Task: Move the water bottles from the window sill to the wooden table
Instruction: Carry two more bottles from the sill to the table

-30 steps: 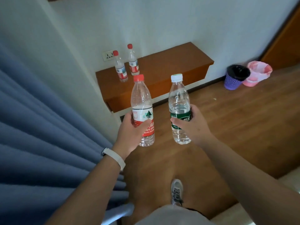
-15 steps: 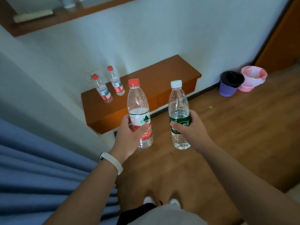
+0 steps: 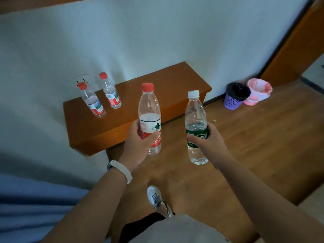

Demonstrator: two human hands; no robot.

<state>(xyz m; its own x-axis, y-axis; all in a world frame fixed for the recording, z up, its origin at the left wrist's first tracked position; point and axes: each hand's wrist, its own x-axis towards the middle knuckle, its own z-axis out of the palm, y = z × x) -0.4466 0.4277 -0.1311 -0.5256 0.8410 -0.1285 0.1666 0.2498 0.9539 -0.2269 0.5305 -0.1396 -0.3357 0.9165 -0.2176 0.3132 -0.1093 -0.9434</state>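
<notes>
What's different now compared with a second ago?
The person has walked closer to the wooden table, so it looms larger, and the blue curtain has slid mostly out of view. Nothing was picked up or released: the left hand still holds the red-capped bottle, the right hand the white-capped bottle. Two bottles remain standing on the table.

Both arms reach forward, left hand [image 3: 138, 142] and right hand [image 3: 209, 143] clenched.

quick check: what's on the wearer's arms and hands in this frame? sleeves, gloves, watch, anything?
Both forearms are bare: no sleeves reach into view and no gloves. The left hand has a slim white band around the wrist, smooth, with a darker oblong module on its outer side. The right hand and its wrist carry nothing visible: no ring, no strap, no markings.
</notes>
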